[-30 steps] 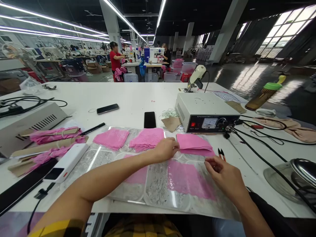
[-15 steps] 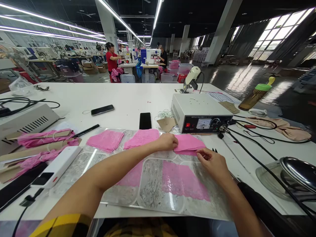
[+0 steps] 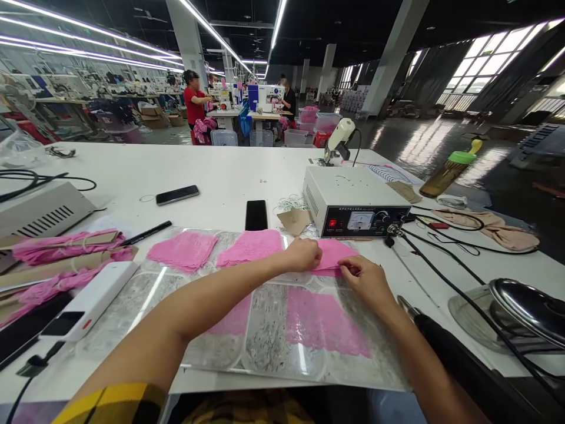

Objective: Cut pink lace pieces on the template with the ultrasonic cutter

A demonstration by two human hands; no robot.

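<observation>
My left hand (image 3: 303, 254), fingers curled, is closed at the left edge of the right-hand stack of pink fabric pieces (image 3: 332, 252). My right hand (image 3: 364, 279) pinches the same stack's right corner between thumb and fingers. Two more stacks lie to the left: a middle pink stack (image 3: 249, 246), partly behind my left forearm, and a left pink stack (image 3: 182, 251) with uneven edges. All three rest along the far side of a clear plastic sheet (image 3: 282, 347) with rounded panel outlines. Under the sheet shows a flat pink piece (image 3: 326, 324).
Behind the stacks stand a grey control box (image 3: 357, 200) with cables and a black phone (image 3: 256, 215). At right are a black-handled tool (image 3: 445, 341) and a glass bowl with a metal lid (image 3: 529, 312). A white power bank (image 3: 90, 300) and pink bundles (image 3: 66, 247) lie left.
My right hand has shifted slightly left along the stack, its fingers closer together at the corner. My left hand stays at the stack's left edge. The whole view has shifted a little.
</observation>
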